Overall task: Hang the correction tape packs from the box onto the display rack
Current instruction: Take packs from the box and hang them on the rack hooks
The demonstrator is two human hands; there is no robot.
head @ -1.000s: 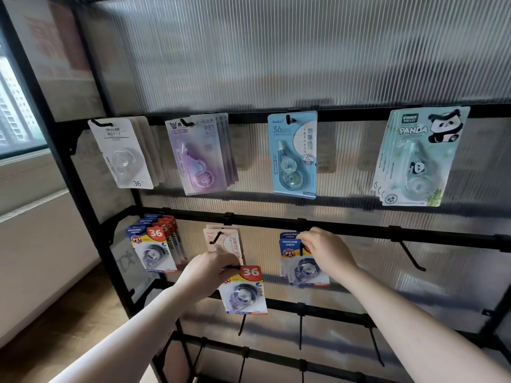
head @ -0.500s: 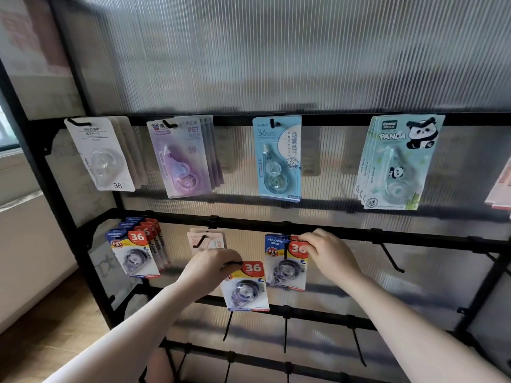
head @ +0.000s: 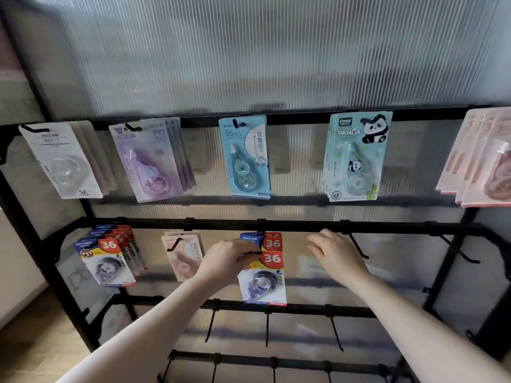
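The left hand (head: 229, 261) pinches the top of a pack (head: 264, 277) at centre frame, holding its hole toward the hook (head: 257, 252) where a like pack (head: 262, 240) hangs. The right hand (head: 336, 254), released and holding nothing, hovers just right of it, under the rack (head: 304, 226) bar.

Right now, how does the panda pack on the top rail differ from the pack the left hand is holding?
The panda pack is tall, pale teal and hangs free on the top rail; the held pack is shorter, blue and white with a red 36 badge, pinched by the left hand at the middle rail. Both show a tape dispenser under clear plastic.
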